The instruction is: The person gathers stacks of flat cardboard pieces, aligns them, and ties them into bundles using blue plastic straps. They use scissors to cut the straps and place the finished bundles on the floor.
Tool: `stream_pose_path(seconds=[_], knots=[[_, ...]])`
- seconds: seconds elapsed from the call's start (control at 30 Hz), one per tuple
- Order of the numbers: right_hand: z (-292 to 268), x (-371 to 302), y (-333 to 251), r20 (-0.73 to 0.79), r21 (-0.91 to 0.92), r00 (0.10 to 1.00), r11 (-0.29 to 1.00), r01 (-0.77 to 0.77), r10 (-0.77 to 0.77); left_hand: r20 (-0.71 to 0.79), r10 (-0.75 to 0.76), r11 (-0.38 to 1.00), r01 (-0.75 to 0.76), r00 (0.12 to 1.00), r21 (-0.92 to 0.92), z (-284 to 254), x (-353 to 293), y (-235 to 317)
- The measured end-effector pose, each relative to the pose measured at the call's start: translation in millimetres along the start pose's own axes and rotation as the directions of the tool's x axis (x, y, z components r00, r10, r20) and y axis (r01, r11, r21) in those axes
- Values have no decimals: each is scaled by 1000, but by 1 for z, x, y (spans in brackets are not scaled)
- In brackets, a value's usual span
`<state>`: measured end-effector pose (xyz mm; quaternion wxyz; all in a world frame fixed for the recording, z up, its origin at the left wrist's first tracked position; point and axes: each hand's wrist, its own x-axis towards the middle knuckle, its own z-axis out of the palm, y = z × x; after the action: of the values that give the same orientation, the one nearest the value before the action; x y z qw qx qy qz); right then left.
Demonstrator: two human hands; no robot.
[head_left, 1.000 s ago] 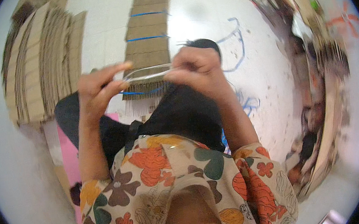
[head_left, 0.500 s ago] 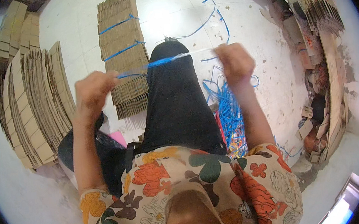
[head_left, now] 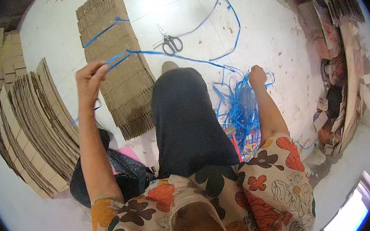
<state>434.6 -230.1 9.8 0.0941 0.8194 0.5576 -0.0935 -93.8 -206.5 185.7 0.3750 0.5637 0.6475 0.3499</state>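
- One narrow blue plastic strip (head_left: 190, 59) is crossing the long brown corrugated-cardboard stack (head_left: 135, 105), trailing rightward; the left hand (head_left: 91, 77) is pinching it between its fingers.
- Another blue band (head_left: 100, 34) is already spanning the stack's far part; the near part is showing none.
- The right hand (head_left: 257, 76) is curling beside the tangled blue strip pile (head_left: 240, 109); its grip I cannot tell.
- Leaning cardboard sheets (head_left: 42, 130) are crowding leftward; open white floor (head_left: 273, 34) is lying rightward.

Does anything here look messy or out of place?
Mainly the blue strap pile by the right hand: it lies tangled, looping every which way, unlike the orderly cardboard stack. Scissors also lie loose on the floor.
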Motion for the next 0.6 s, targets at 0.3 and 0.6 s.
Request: stream_pose_path(seconds=[0.3, 0.6], knots=[[52, 57, -16, 95, -153, 956, 945, 289, -277, 781, 98, 862, -445, 616, 243, 170, 18, -49], [94, 81, -73, 73, -29, 913, 914, 404, -401, 610, 164, 979, -204, 775, -3, 183, 63, -85]])
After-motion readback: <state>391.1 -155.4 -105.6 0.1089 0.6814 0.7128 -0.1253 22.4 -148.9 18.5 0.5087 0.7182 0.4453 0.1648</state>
